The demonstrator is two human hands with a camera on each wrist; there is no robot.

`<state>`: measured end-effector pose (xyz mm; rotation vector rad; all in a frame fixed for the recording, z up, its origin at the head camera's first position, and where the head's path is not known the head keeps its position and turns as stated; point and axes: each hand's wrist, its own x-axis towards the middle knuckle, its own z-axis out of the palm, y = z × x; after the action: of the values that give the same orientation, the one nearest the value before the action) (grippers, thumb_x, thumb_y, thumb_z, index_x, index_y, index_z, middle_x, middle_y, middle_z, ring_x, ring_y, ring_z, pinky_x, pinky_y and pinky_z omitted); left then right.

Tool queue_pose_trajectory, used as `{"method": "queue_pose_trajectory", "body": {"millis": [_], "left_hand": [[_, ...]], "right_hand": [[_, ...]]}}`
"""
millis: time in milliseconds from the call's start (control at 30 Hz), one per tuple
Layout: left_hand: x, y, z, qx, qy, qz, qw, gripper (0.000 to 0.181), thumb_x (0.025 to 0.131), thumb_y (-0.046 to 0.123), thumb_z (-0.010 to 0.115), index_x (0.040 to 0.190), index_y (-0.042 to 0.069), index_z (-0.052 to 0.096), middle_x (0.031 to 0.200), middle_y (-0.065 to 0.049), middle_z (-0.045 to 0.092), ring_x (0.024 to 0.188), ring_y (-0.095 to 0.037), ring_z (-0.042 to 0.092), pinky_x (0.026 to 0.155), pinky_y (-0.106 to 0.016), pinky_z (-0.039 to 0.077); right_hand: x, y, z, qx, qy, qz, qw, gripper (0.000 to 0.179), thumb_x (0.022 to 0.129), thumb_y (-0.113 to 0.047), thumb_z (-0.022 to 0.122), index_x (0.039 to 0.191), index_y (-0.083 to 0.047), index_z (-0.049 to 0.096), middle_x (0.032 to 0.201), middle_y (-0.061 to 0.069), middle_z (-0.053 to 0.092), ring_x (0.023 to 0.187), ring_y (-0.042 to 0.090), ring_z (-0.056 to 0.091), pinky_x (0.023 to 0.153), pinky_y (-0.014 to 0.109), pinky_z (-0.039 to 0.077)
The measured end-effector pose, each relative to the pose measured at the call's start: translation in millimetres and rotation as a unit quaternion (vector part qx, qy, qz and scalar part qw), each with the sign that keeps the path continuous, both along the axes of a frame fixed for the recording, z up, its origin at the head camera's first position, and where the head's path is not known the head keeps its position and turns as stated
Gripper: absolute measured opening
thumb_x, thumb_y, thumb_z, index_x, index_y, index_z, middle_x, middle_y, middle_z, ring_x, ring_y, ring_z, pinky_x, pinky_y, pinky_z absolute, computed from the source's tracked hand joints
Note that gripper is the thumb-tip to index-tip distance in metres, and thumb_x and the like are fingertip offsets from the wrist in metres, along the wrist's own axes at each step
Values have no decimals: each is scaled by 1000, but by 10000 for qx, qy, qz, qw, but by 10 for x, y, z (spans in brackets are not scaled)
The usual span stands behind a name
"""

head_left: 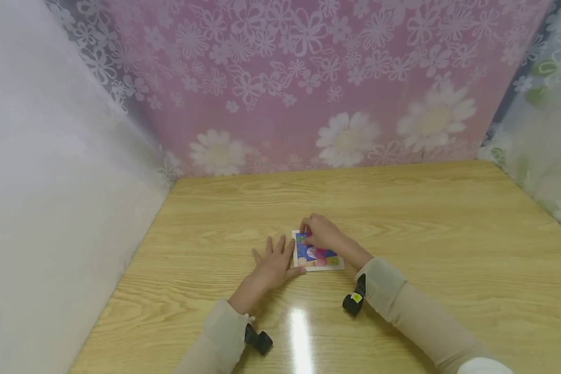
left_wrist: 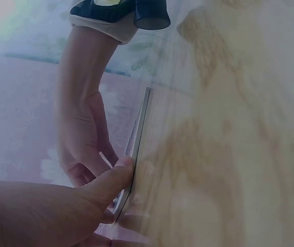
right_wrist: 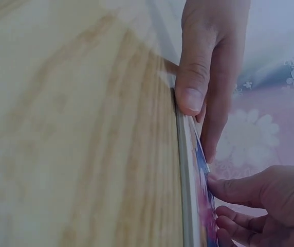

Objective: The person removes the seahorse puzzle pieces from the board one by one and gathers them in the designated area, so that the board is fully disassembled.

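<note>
A left hand (head_left: 272, 266) is lying spread on a wood-grain tabletop (head_left: 215, 208), its thumb touching the near left corner of a white-bordered picture board (head_left: 319, 255), which is lying flat there, a right hand (head_left: 324, 232) curving its fingers over the board's far side, any pinch impossible to tell

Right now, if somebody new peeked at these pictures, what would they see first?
Probably the big pink backdrop with white daisies along its bottom, rising behind the wooden table. Next, perhaps, the bright blue-and-pink picture board with a white border, lying on the table between two arms. The left hand spreads its fingers at its left side, while the right hand reaches over its far edge.
</note>
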<state>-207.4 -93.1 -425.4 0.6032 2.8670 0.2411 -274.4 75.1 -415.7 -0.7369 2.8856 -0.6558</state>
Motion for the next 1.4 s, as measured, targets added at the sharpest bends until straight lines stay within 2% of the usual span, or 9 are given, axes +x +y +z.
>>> {"method": "queue_pose_trajectory", "body": {"millis": [433, 767, 1067, 1200, 1300, 1400], "left_hand": [[-6, -8, 7, 60, -76, 22, 10000, 80, 87, 61, 43, 147, 12, 23, 149, -17, 16, 131, -47, 8, 88, -74, 13], [-9, -11, 4, 62, -19, -11, 10000, 80, 87, 61, 44, 147, 11, 24, 149, -18, 16, 131, -48, 9, 88, -74, 14], [-9, -9, 2, 26, -34, -3, 10000, 80, 87, 61, 44, 147, 11, 24, 149, -17, 16, 131, -47, 9, 88, -74, 14], [-9, -6, 8, 8, -67, 5, 10000, 80, 87, 61, 43, 147, 11, 24, 149, -17, 15, 131, -47, 9, 88, -73, 14], [-7, -8, 9, 31, -73, 23, 10000, 80, 87, 61, 44, 147, 11, 24, 149, -17, 15, 131, -47, 8, 89, -73, 13], [-4, -12, 9, 51, -60, 23, 10000, 80, 87, 61, 44, 147, 11, 24, 149, -17, 16, 131, -47, 8, 89, -73, 13]], "right_hand": [[-35, 29, 67, -204, -428, 217, 9986, 20, 79, -12, 73, 94, -5, 61, 90, 8, 51, 83, 23, 48, 76, 37, 42], [-32, 33, 84, -308, -533, 237, 9978, 20, 79, -11, 72, 93, -4, 60, 89, 7, 51, 82, 22, 47, 75, 36, 42], [-70, 67, 16, -633, -477, 447, 9959, 23, 80, -8, 72, 98, 0, 60, 89, 8, 53, 83, 21, 50, 75, 33, 44], [-86, 112, 4, -945, -733, 591, 9911, 21, 81, -2, 67, 101, 2, 61, 92, 9, 54, 86, 23, 51, 77, 34, 45], [-89, 153, 9, -1317, -1087, 653, 9831, 20, 82, 5, 61, 102, 3, 61, 97, 12, 53, 91, 26, 51, 80, 38, 44], [-87, 185, 9, -1545, -1238, 707, 9777, 22, 82, 10, 56, 103, 4, 61, 100, 13, 53, 93, 28, 51, 82, 41, 44]]}}
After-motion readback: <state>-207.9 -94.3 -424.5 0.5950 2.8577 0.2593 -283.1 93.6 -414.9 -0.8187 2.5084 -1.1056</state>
